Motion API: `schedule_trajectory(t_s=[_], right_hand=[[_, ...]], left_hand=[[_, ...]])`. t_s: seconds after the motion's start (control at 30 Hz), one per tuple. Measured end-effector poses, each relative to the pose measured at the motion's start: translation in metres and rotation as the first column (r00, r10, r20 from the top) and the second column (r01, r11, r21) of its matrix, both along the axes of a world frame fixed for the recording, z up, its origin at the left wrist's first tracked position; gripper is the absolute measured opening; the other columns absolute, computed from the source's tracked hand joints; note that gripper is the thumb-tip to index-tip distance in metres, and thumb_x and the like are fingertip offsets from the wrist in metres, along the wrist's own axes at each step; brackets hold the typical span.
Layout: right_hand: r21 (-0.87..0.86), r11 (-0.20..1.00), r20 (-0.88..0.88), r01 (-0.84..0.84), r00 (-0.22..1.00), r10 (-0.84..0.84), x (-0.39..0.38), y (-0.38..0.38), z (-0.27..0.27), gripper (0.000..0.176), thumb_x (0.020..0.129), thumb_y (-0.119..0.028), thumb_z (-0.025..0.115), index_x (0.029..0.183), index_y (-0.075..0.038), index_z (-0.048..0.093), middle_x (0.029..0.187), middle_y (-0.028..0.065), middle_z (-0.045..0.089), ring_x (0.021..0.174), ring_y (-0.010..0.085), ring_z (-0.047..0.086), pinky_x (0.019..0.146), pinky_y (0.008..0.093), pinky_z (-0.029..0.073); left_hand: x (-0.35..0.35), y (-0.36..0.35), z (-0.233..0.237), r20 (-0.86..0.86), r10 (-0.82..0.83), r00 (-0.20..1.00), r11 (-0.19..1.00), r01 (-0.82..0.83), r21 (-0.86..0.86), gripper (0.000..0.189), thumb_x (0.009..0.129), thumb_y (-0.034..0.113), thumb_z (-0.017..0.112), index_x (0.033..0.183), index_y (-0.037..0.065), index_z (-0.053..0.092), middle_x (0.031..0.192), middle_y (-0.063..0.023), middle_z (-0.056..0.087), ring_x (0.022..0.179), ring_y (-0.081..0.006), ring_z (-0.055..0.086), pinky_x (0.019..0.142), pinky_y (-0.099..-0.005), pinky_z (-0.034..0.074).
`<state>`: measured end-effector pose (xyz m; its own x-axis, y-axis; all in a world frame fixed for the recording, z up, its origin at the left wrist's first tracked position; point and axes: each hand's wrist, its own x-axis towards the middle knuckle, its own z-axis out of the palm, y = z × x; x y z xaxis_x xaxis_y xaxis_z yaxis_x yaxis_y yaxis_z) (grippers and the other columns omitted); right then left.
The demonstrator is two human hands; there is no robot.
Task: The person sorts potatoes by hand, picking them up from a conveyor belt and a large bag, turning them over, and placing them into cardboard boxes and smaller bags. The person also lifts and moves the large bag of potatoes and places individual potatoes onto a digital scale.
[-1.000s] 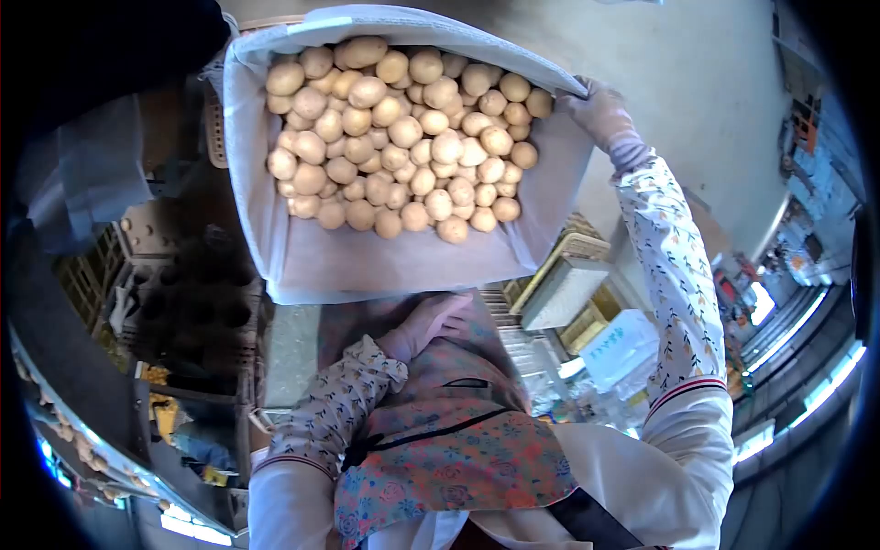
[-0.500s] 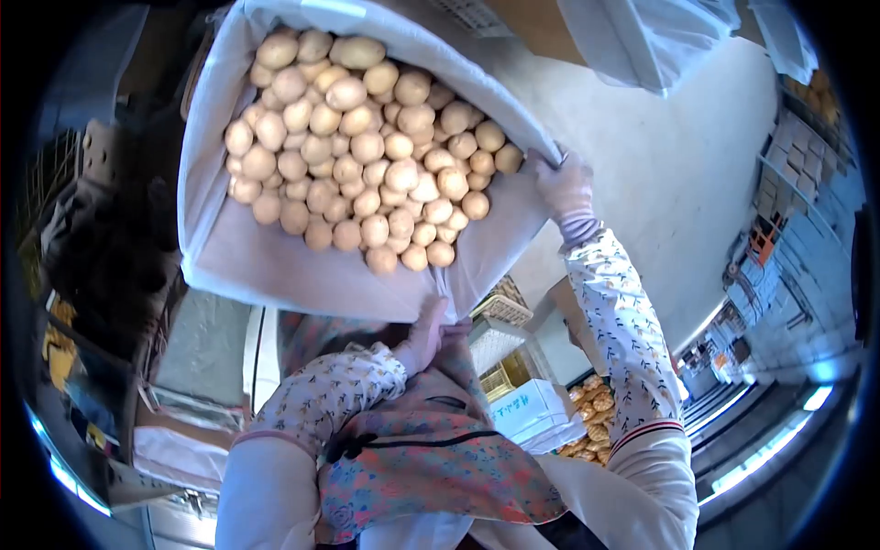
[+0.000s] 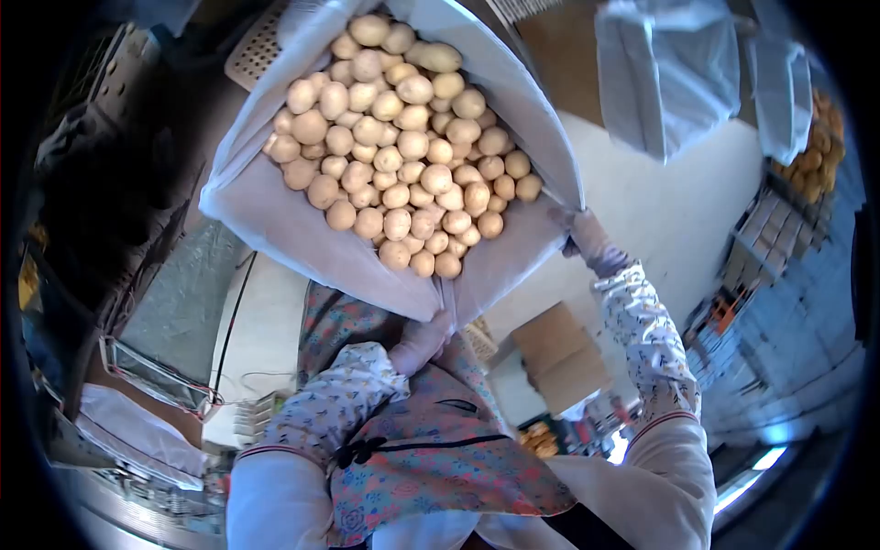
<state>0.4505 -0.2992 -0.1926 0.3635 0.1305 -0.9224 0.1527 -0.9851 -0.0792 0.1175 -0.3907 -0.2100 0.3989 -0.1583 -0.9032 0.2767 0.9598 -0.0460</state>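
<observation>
A large liner of white cloth-like material [image 3: 321, 247] spreads open in front of my body, with many round, pale brown potatoes [image 3: 412, 147] heaped inside. My left hand [image 3: 423, 341], in a light glove, has its fingers closed on the liner's near edge, at a gathered fold. At the right corner, my right hand [image 3: 588, 240], also gloved, grips the rim of the liner. Part of its fingers is hidden by the material.
White-lined boxes [image 3: 669, 78] stand at the upper right, with more potatoes [image 3: 814, 156] beyond. A brown cardboard box [image 3: 561, 357] lies at the lower right. A perforated crate [image 3: 257, 46] shows behind the liner; a metal-framed surface [image 3: 179, 312] is at left.
The liner with the potatoes has shifted right and turned in view, and its right corner sits lower. My right hand has moved down and right with it. Both hands keep their hold.
</observation>
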Motion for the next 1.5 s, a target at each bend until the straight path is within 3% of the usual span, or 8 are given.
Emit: schedule_trajectory(t_s=[0.2, 0.33, 1.07, 1.17, 1.23, 1.37, 1.47, 1.5], right_hand=[[0.156, 0.988, -0.146, -0.007, 0.989, 0.03, -0.068, 0.128, 0.147, 0.035, 0.088, -0.039, 0.064, 0.084, -0.004, 0.067, 0.058, -0.0002, 0.056, 0.042, 0.0085, 0.05, 0.038, 0.0204, 0.039], [0.279, 0.954, 0.032, 0.106, 0.992, -0.12, -0.039, 0.073, 0.088, 0.035, 0.086, -0.039, 0.066, 0.077, -0.005, 0.065, 0.059, 0.0026, 0.058, 0.043, 0.0116, 0.053, 0.04, 0.0242, 0.045], [0.25, 0.966, 0.332, 0.071, 0.93, -0.155, 0.001, -0.009, -0.027, 0.037, 0.082, -0.03, 0.073, 0.079, 0.006, 0.065, 0.066, 0.0061, 0.061, 0.059, 0.0142, 0.055, 0.058, 0.033, 0.046], [0.29, 0.948, 0.276, 0.131, 0.937, -0.214, -0.001, -0.007, -0.028, 0.033, 0.082, -0.029, 0.073, 0.078, 0.003, 0.067, 0.065, 0.0034, 0.06, 0.059, 0.0123, 0.053, 0.057, 0.032, 0.045], [0.322, 0.931, 0.248, 0.169, 0.935, -0.255, 0.0, -0.016, -0.037, 0.03, 0.082, -0.027, 0.073, 0.078, 0.003, 0.068, 0.064, 0.0019, 0.059, 0.059, 0.011, 0.052, 0.057, 0.0313, 0.045], [0.495, 0.813, 0.253, 0.307, 0.844, -0.473, -0.017, -0.026, -0.038, 0.025, 0.085, -0.022, 0.071, 0.078, 0.002, 0.067, 0.063, -0.0006, 0.056, 0.059, 0.0087, 0.049, 0.058, 0.0297, 0.044], [0.57, 0.794, 0.387, 0.21, 0.784, -0.485, -0.063, -0.034, -0.01, 0.025, 0.088, -0.024, 0.071, 0.09, 0.0, 0.069, 0.071, -0.0017, 0.058, 0.065, 0.0105, 0.053, 0.061, 0.027, 0.043], [0.511, 0.819, 0.736, -0.26, 0.625, -0.261, -0.086, -0.047, -0.011, 0.032, 0.086, -0.024, 0.072, 0.101, 0.003, 0.065, 0.091, 0.01, 0.064, 0.083, 0.0199, 0.06, 0.073, 0.0313, 0.048]], left_hand=[[-0.117, 0.108, 0.072, 0.248, 0.028, 0.968, 0.999, -0.036, 0.028, 0.032, 0.098, 0.038, 0.054, 0.105, 0.008, 0.061, 0.075, 0.0016, 0.056, 0.057, -0.0074, 0.051, 0.043, -0.0243, 0.036], [-0.069, 0.12, 0.083, 0.166, -0.06, 0.984, 0.977, 0.024, 0.21, 0.03, 0.095, 0.027, 0.055, 0.071, 0.009, 0.053, 0.055, -0.0016, 0.051, 0.04, -0.0122, 0.047, 0.04, -0.0284, 0.037], [-0.007, 0.026, 0.015, 0.121, -0.215, 0.969, 0.967, 0.194, 0.166, 0.027, 0.096, 0.029, 0.058, 0.096, 0.004, 0.066, 0.075, -0.0043, 0.064, 0.06, -0.0156, 0.061, 0.058, -0.0293, 0.048], [-0.044, 0.088, 0.053, 0.075, -0.443, 0.893, 0.738, 0.316, 0.597, 0.024, 0.094, 0.028, 0.062, 0.1, 0.005, 0.068, 0.076, -0.0041, 0.064, 0.071, -0.0165, 0.063, 0.065, -0.029, 0.05], [-0.073, 0.149, 0.059, -0.21, -0.334, 0.919, 0.244, 0.299, 0.923, 0.023, 0.089, 0.017, 0.068, 0.108, 0.004, 0.065, 0.093, -0.0097, 0.063, 0.08, -0.0231, 0.061, 0.074, -0.0354, 0.05], [-0.083, 0.29, 0.044, -0.647, 0.2, 0.735, -0.627, 0.604, 0.493, 0.067, 0.079, 0.017, 0.08, 0.135, -0.002, 0.047, 0.124, -0.0201, 0.058, 0.114, -0.039, 0.055, 0.1, -0.0449, 0.042], [-0.109, 0.334, -0.005, -0.782, 0.015, 0.623, -0.314, 0.745, 0.588, 0.057, 0.084, 0.039, 0.072, 0.124, 0.001, 0.055, 0.114, -0.0238, 0.064, 0.105, -0.0386, 0.062, 0.09, -0.044, 0.049], [-0.11, 0.34, -0.015, -0.767, -0.004, 0.642, -0.176, 0.755, 0.632, 0.051, 0.085, 0.042, 0.07, 0.117, 0.004, 0.06, 0.106, -0.0226, 0.068, 0.098, -0.0377, 0.066, 0.083, -0.0428, 0.052]])
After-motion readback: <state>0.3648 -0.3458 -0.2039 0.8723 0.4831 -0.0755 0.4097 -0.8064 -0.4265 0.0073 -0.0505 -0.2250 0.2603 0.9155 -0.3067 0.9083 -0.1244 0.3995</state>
